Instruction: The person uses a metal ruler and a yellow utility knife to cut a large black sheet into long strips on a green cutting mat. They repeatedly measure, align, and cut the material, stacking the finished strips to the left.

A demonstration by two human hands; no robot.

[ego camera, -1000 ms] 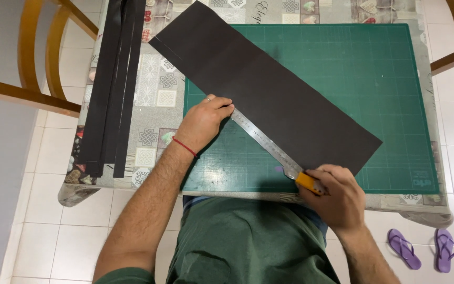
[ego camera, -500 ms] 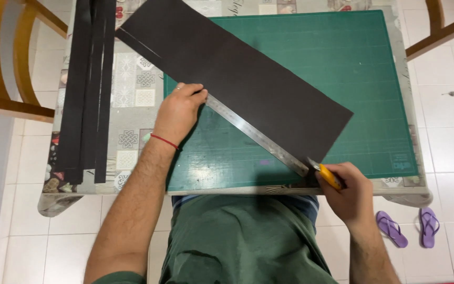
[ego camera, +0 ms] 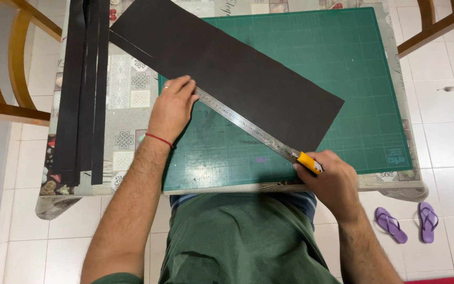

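A large black sheet [ego camera: 227, 73] lies slantwise across a green cutting mat [ego camera: 342, 63]. Along its near edge runs a steel ruler [ego camera: 243, 123]. My left hand [ego camera: 172, 108] presses flat on the ruler's upper end, a red thread around the wrist. My right hand [ego camera: 329, 181] is closed on a yellow utility knife [ego camera: 309, 162], whose tip meets the ruler's lower end at the sheet's near corner. A thin cut strip shows along the sheet's upper left edge.
Several cut black strips [ego camera: 82, 89] lie side by side on the patterned tablecloth [ego camera: 127, 100] at the left. Wooden chairs [ego camera: 1, 63] stand at both far corners. Purple flip-flops [ego camera: 403, 223] rest on the tiled floor at the right.
The view has shifted, so everything sits lower and further left in frame. My right hand with the knife has reached the lower end of the ruler. My left hand stays on the ruler.
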